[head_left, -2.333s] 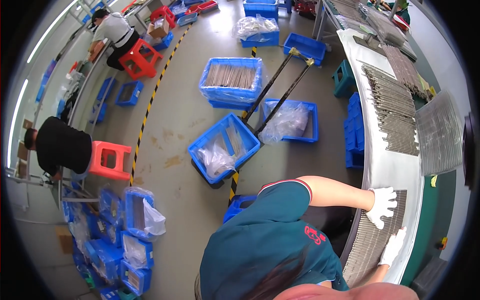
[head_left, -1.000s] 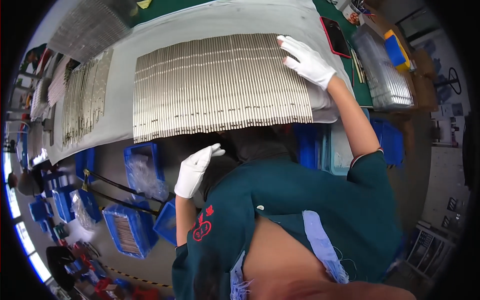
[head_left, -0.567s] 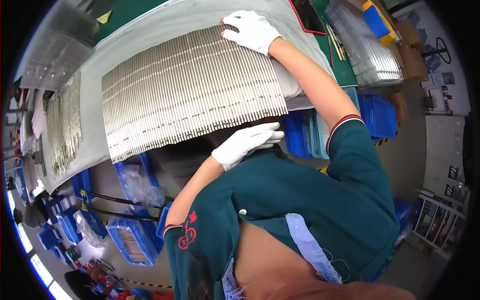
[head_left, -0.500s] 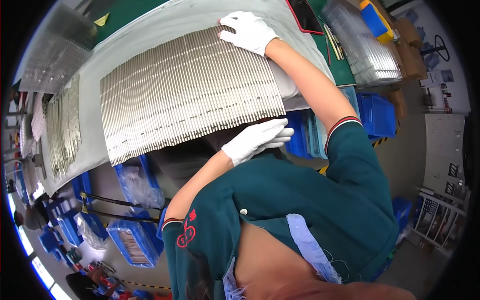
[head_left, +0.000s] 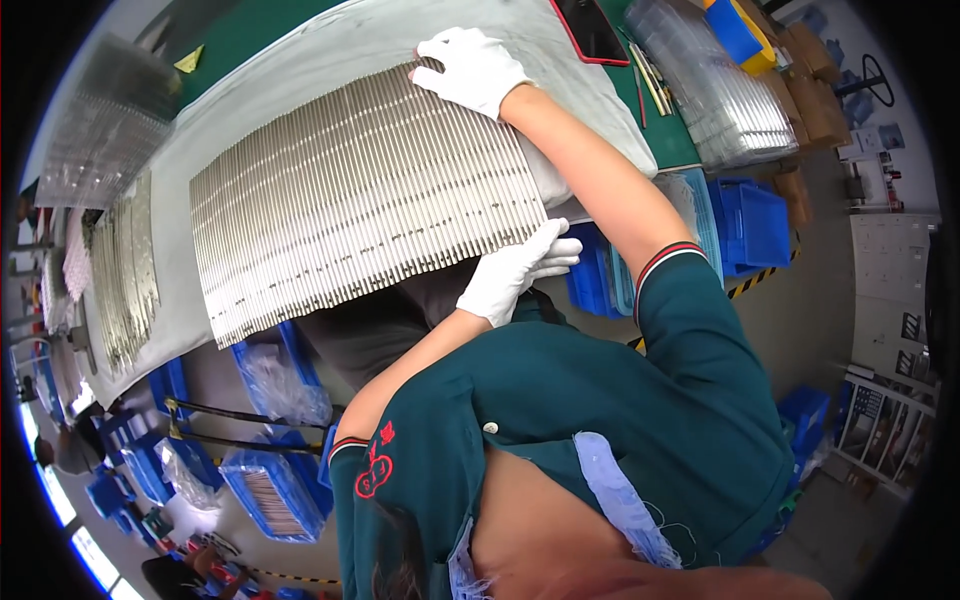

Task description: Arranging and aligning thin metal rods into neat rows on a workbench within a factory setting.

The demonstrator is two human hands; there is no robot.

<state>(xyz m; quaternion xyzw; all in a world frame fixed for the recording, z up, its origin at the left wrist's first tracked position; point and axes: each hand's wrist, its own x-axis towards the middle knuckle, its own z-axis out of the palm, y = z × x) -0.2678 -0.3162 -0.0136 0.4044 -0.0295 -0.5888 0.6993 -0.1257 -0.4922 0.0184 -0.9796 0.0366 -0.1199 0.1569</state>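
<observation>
A wide row of thin silvery metal rods (head_left: 360, 185) lies side by side on a pale cloth (head_left: 168, 255). My left hand (head_left: 515, 270), in a white glove, is at the row's near right corner. Its fingers are stretched out, and its upper edge meets the rod ends there. Across the row, my right hand (head_left: 470, 72) reaches to the far ends near the right side. That white glove leaves some fingertips bare; its thumb and forefinger are spread apart, with the tips at the rod ends. The other fingers are bent.
More rods (head_left: 125, 270) lie at the left beside stacked clear plastic trays (head_left: 105, 120). At the far right are a phone (head_left: 590, 30), pen-like tools (head_left: 652, 80) and another stack of clear trays (head_left: 720, 95). Blue bins (head_left: 745, 225) stand below the table.
My left hand has come up against the near ends of the rods. My right hand keeps its place at the far ends. The whole view has shifted slightly.
</observation>
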